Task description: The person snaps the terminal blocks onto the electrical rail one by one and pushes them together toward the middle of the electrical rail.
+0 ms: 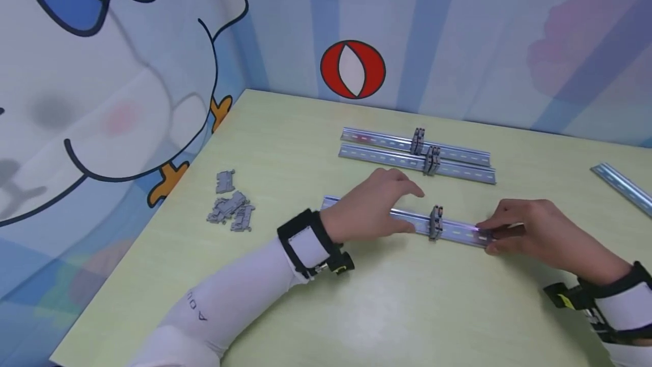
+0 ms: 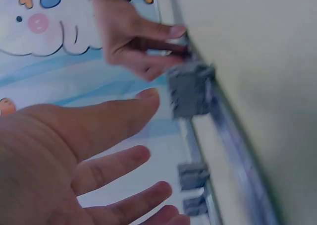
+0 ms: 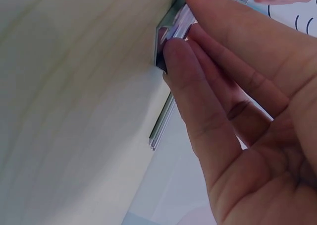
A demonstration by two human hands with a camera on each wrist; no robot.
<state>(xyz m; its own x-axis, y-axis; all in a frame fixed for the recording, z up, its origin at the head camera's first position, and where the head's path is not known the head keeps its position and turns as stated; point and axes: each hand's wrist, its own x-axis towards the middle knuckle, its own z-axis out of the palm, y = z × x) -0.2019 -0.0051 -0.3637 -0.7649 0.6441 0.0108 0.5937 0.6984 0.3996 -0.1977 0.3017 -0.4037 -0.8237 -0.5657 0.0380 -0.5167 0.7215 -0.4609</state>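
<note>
A slim grey rail strip (image 1: 460, 234), printed with a dashed white line like a toy road, lies across the table. A small grey plastic bracket (image 1: 436, 223) stands up on it, right of its middle. My right hand (image 1: 530, 230) pinches the strip's right end between thumb and fingers; the right wrist view shows the thumb and fingertips on the profile's end. Over the strip, left of the bracket, my left hand (image 1: 369, 205) is spread, thumb apart from the fingers. Its thumb and fingers hold nothing in the left wrist view, with the bracket (image 2: 189, 92) just beyond the fingertips.
Behind lie two similar strips side by side, a far one (image 1: 458, 153) and a nearer one (image 1: 377, 154), each bearing grey brackets. Another strip (image 1: 623, 187) lies at the right. Several loose grey plastic pieces (image 1: 229, 205) are heaped at the left. A printed wall (image 1: 285, 33) borders the table.
</note>
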